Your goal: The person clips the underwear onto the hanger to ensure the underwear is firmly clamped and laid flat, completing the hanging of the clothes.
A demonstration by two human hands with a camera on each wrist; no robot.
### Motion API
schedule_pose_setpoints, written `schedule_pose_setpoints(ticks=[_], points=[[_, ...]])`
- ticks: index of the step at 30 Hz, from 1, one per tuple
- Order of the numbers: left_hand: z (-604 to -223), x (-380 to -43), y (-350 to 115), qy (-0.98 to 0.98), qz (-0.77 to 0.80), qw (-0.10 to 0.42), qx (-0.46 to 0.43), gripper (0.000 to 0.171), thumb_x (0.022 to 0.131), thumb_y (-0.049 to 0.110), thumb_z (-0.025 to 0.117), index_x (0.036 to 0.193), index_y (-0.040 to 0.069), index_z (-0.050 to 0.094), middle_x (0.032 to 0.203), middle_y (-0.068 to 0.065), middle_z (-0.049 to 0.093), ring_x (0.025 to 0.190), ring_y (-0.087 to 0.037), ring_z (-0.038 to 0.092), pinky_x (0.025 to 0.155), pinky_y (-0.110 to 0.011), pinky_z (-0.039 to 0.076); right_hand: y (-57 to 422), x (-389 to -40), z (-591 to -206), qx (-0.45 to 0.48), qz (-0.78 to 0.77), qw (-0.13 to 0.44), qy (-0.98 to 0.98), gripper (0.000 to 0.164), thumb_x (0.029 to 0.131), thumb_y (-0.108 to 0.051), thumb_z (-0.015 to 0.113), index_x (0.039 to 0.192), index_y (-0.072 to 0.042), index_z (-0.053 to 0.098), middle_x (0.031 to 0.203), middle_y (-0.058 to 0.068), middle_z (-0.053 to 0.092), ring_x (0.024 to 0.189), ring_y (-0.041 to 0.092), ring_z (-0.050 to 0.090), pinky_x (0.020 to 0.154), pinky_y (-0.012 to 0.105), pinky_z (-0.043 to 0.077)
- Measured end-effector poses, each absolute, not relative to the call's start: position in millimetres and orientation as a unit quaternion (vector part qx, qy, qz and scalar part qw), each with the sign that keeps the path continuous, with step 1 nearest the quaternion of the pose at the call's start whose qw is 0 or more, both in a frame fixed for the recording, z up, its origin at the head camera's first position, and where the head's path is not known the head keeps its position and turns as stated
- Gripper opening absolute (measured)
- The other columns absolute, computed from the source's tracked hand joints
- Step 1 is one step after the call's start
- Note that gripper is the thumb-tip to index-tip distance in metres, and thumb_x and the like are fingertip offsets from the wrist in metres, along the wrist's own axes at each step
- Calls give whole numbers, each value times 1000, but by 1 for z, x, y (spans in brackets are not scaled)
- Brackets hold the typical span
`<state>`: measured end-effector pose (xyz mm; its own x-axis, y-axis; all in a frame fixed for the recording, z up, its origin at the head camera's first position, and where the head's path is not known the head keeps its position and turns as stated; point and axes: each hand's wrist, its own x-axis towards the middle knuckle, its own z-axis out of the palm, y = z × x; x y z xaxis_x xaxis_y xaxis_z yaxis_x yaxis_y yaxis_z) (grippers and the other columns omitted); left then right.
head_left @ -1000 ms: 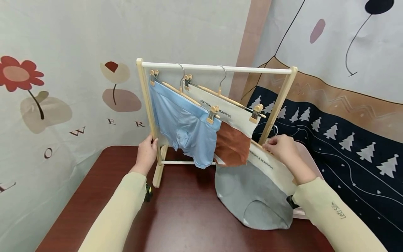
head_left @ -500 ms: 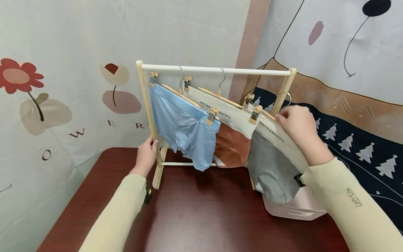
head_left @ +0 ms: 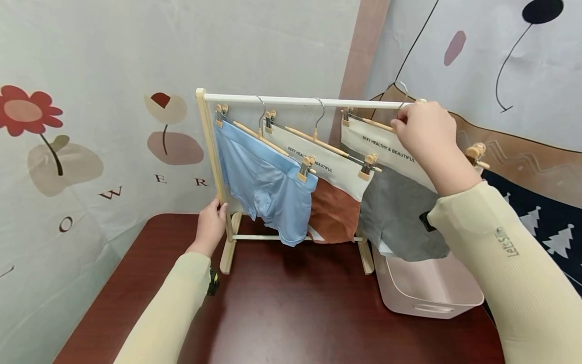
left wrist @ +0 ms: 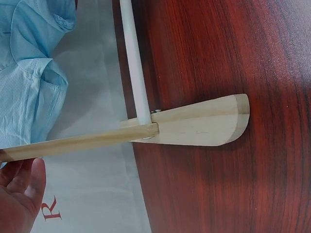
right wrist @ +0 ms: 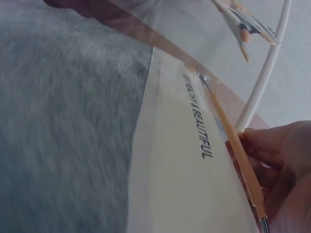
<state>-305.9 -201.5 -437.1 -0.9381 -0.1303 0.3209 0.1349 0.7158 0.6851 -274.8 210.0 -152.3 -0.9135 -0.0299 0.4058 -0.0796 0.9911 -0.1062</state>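
A small wooden clothes rack (head_left: 291, 100) with a white rail stands on the table. My left hand (head_left: 210, 226) grips its left post low down. At the rail's right end my right hand (head_left: 429, 136) pinches a wooden clip hanger (head_left: 379, 125) near the base of its hook. From this hanger hang grey underpants (head_left: 404, 217) with a white printed waistband, partly behind my wrist. The hook's curve (head_left: 403, 87) rises above the rail and overlaps it in the head view. Light-blue boxer briefs (head_left: 273, 177) and rust-coloured underpants (head_left: 336, 210) hang on two other clip hangers.
A pale pink plastic bin (head_left: 420, 303) stands on the right of the dark red table (head_left: 291, 313), below the grey underpants. Printed cloth backdrops (head_left: 113, 60) stand close behind the rack.
My right hand has lifted the hanger with the grey underpants from beside the rack up to the rail's right end, uncovering the bin. The left hand has stayed on the post.
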Motion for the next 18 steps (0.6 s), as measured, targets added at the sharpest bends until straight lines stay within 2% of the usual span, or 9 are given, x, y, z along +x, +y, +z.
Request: schedule_pose_setpoints(ticks=[8,13,18], points=[[-437,-306,-202,-910,-372,181,-1,25,102,23,42,103,1,52,78,-18,52,59,-24,49,52,-32,39,190,-291,-148,13,67,193,-979,29,98,-29,47,101,-9,67,100,14,66,98,37,56,67,51,45],[-437,-306,-203,-911,-371,183,-2,28,102,23,42,115,1,53,88,-21,58,64,-26,52,55,-34,41,185,-297,-154,7,80,190,-978,28,97,-28,48,96,-9,69,92,12,65,88,33,55,60,46,44],[-437,-306,-203,-910,-370,185,0,35,101,22,43,129,1,50,100,-24,61,70,-28,55,59,-36,42,190,-298,-161,-11,83,163,-983,31,97,-28,47,102,-8,70,101,13,67,87,33,58,62,47,45]])
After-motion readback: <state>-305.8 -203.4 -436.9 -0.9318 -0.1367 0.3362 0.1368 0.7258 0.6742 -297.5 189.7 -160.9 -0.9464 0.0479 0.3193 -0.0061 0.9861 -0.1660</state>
